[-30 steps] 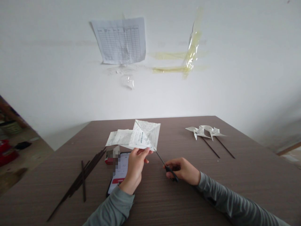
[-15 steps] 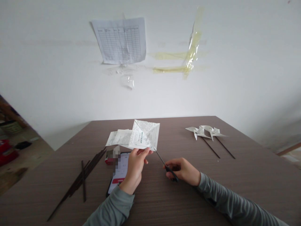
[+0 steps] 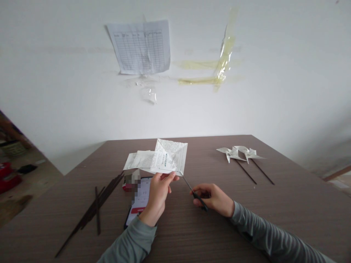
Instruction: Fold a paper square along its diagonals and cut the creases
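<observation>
My left hand pinches the lower corner of a folded square of printed paper, holding it up off the table. A looser strip of the same printed paper sticks out to the left from behind the square. My right hand grips black-handled scissors, whose thin blades reach up to the paper's lower corner by my left thumb. I cannot tell whether the blades are around the paper or only touching it.
A smartphone lies under my left wrist, next to a small red box. Several dark thin sticks lie at the left of the brown wood-grain table. Paper pinwheels on sticks stand at the right.
Very little differs. The folded paper has shifted slightly in my left hand, and the scissors remain at its lower corner.
</observation>
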The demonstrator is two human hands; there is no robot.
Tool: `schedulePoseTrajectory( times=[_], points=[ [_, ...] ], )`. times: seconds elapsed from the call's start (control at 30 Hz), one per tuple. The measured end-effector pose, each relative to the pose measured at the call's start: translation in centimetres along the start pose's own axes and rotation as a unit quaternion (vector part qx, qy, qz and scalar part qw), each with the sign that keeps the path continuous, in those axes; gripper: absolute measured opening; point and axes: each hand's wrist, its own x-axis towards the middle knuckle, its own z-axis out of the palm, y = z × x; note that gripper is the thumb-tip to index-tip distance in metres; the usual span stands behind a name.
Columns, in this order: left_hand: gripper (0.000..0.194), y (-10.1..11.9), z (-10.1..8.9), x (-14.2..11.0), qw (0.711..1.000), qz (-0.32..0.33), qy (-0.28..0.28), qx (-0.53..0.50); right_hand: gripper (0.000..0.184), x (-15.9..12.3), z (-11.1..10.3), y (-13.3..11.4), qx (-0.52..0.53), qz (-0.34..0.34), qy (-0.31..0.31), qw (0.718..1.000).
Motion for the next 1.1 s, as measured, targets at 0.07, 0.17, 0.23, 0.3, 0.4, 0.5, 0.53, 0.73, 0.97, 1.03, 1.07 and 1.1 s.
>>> schedulePoseTrajectory(
  times=[0.07, 0.17, 0.23, 0.3, 0.4, 0.5, 0.53, 0.73, 0.97, 1.03, 1.07, 1.1],
  points=[
    [0.043, -0.02, 0.03, -0.05, 1.000, 0.000, -0.001, -0.001, 0.081, 0.01, -0.02, -0.09, 0.002, 0.007, -0.005, 1.000],
    [0.042, 0.00, 0.09, -0.10, 1.000, 0.000, -0.001, 0.002, 0.082, 0.08, -0.06, -0.21, 0.005, 0.014, -0.008, 1.000],
    [0.043, 0.01, 0.09, -0.13, 1.000, 0.001, -0.003, 0.005, 0.082, 0.11, -0.03, -0.23, 0.008, 0.015, -0.007, 1.000],
    [0.044, 0.01, 0.06, -0.15, 1.000, 0.003, -0.006, 0.009, 0.083, 0.11, 0.05, -0.23, 0.013, 0.014, -0.004, 1.000],
    [0.047, -0.06, 0.01, -0.14, 1.000, 0.006, -0.007, 0.012, 0.082, 0.05, 0.17, -0.27, 0.018, 0.013, 0.000, 1.000],
    [0.050, -0.16, 0.00, -0.10, 1.000, 0.010, -0.007, 0.008, 0.081, -0.01, 0.26, -0.47, 0.014, 0.017, -0.003, 1.000],
    [0.050, -0.19, 0.01, -0.08, 1.000, 0.010, -0.007, 0.005, 0.082, -0.04, 0.29, -0.57, 0.013, 0.019, -0.003, 1.000],
    [0.051, -0.29, 0.06, 0.01, 1.000, 0.009, -0.006, 0.003, 0.075, -0.23, 0.37, -1.03, 0.012, 0.011, 0.002, 1.000],
    [0.049, -0.27, 0.02, 0.04, 1.000, 0.004, -0.003, 0.006, 0.079, -0.07, 0.31, -0.55, 0.019, 0.012, 0.000, 1.000],
    [0.049, -0.26, 0.00, 0.03, 1.000, 0.004, -0.004, 0.007, 0.080, -0.01, 0.29, -0.38, 0.019, 0.008, 0.000, 1.000],
    [0.049, -0.26, -0.01, 0.03, 1.000, 0.004, -0.005, 0.008, 0.080, 0.01, 0.28, -0.31, 0.019, 0.006, -0.001, 1.000],
    [0.050, -0.26, 0.00, 0.02, 1.000, 0.005, -0.006, 0.008, 0.080, 0.02, 0.28, -0.24, 0.019, 0.004, -0.002, 1.000]
  ],
)
